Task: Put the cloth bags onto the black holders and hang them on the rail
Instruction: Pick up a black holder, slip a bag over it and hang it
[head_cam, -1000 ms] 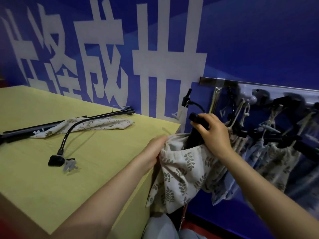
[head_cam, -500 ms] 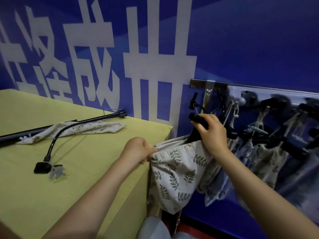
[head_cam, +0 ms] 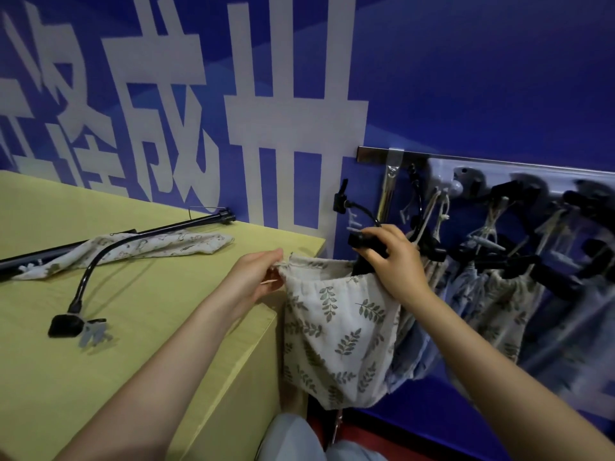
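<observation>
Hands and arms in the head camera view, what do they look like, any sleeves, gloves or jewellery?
Both forearms are bare as far up as the frame shows, no sleeves visible. The left hand and right hand wear no gloves, and no rings, watch or bracelets show.

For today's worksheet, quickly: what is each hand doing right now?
Left hand: pinches the leaf-print bag at its rim.
Right hand: grips the black holder.

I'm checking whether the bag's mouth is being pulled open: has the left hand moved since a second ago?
Yes. The left hand, pinching the leaf-print bag at its rim, has drawn left, away from the black holder, and now lies over the table corner.
</observation>
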The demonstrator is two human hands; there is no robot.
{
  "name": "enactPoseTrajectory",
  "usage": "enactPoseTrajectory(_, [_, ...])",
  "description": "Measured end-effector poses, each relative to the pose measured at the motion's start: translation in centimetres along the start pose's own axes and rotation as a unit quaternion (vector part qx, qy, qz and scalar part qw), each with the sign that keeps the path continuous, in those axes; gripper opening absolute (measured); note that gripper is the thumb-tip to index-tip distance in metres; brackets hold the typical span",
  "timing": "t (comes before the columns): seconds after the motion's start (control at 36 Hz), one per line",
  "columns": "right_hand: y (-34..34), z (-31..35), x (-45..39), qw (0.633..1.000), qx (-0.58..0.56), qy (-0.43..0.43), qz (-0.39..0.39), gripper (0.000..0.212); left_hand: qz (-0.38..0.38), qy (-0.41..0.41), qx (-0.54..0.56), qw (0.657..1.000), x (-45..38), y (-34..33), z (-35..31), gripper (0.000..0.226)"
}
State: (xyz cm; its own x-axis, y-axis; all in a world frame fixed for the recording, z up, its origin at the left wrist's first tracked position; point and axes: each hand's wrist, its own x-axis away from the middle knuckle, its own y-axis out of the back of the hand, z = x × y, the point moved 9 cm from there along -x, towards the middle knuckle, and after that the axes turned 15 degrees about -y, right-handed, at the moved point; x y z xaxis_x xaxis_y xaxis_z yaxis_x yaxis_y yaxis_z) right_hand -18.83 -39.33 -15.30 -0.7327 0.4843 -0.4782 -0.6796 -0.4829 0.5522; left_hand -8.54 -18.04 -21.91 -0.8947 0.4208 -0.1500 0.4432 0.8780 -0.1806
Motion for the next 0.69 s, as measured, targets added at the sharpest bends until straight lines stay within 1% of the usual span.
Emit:
enactPoseTrajectory(0.08, [-0.8,0.1,0.3,1.0,0.013,0.008,0.011,0.025,-0.013,0.023,0.107,0.994,0.2,-0.5,-0.3,0.017])
enactPoseTrajectory(0.19, [-2.1,0.4,0.9,0.999,0.017,0.015,0.039,0.025,-0.018,-0.001,0.182,0.983,0.3,-0.9,-1.8,0.025])
enactPoseTrajectory(0.25, [-2.5,0.4,1.1,0.999,0.017,0.018,0.044,0.025,-0.015,-0.017,0.206,0.978,0.2,-0.9,-2.4,0.023])
enactPoseTrajectory(0.28, [-2.7,0.3,1.3,0.999,0.015,0.018,0.046,0.025,-0.016,-0.025,0.211,0.977,0.2,-0.8,-2.6,0.019])
enactPoseTrajectory(0.31, [-2.8,0.3,1.3,0.999,0.012,0.016,0.048,0.025,-0.013,-0.037,0.205,0.978,0.1,-0.7,-2.8,0.013])
enactPoseTrajectory(0.33, [-3.0,0.2,1.4,0.999,0.009,0.013,0.05,0.025,-0.004,-0.053,0.186,0.981,0.1,-0.6,-3.0,0.012])
enactPoseTrajectory(0.39, [-3.0,0.1,1.4,0.999,0.0,0.01,0.052,0.025,0.022,-0.085,0.097,0.991,0.0,-0.5,-3.2,0.028])
enactPoseTrajectory(0.44, [-3.0,0.2,1.4,0.999,-0.007,0.008,0.052,0.025,0.032,-0.116,-0.065,0.991,0.0,0.0,-3.4,0.032])
enactPoseTrajectory(0.47, [-3.0,0.2,1.3,0.999,-0.006,0.007,0.054,0.025,0.028,-0.136,-0.162,0.977,0.0,0.4,-3.5,0.028])
enactPoseTrajectory(0.53, [-3.2,0.1,1.3,0.998,0.004,0.003,0.064,0.026,0.017,-0.185,-0.332,0.925,0.0,1.0,-4.2,0.012])
enactPoseTrajectory(0.56, [-3.4,0.1,1.3,0.997,0.011,0.003,0.077,0.026,0.014,-0.198,-0.386,0.901,0.1,1.2,-4.4,0.009])
enactPoseTrajectory(0.58, [-3.7,0.1,1.4,0.995,0.018,0.003,0.093,0.026,0.017,-0.194,-0.41,0.891,0.0,1.4,-4.2,0.012])
enactPoseTrajectory(0.61, [-4.0,0.1,1.6,0.993,0.024,0.005,0.112,0.026,0.025,-0.175,-0.397,0.901,-0.1,1.5,-3.9,0.017])
enactPoseTrajectory(0.64, [-4.4,0.2,1.9,0.991,0.027,0.008,0.131,0.027,0.029,-0.143,-0.338,0.93,-0.1,1.6,-3.4,0.021])
enactPoseTrajectory(0.67, [-4.7,0.2,2.2,0.989,0.028,0.011,0.148,0.028,0.029,-0.105,-0.246,0.963,0.2,1.3,-3.0,0.026])
enactPoseTrajectory(0.69, [-4.9,0.3,2.5,0.987,0.025,0.014,0.161,0.029,0.022,-0.072,-0.142,0.987,0.3,0.8,-2.5,0.029])
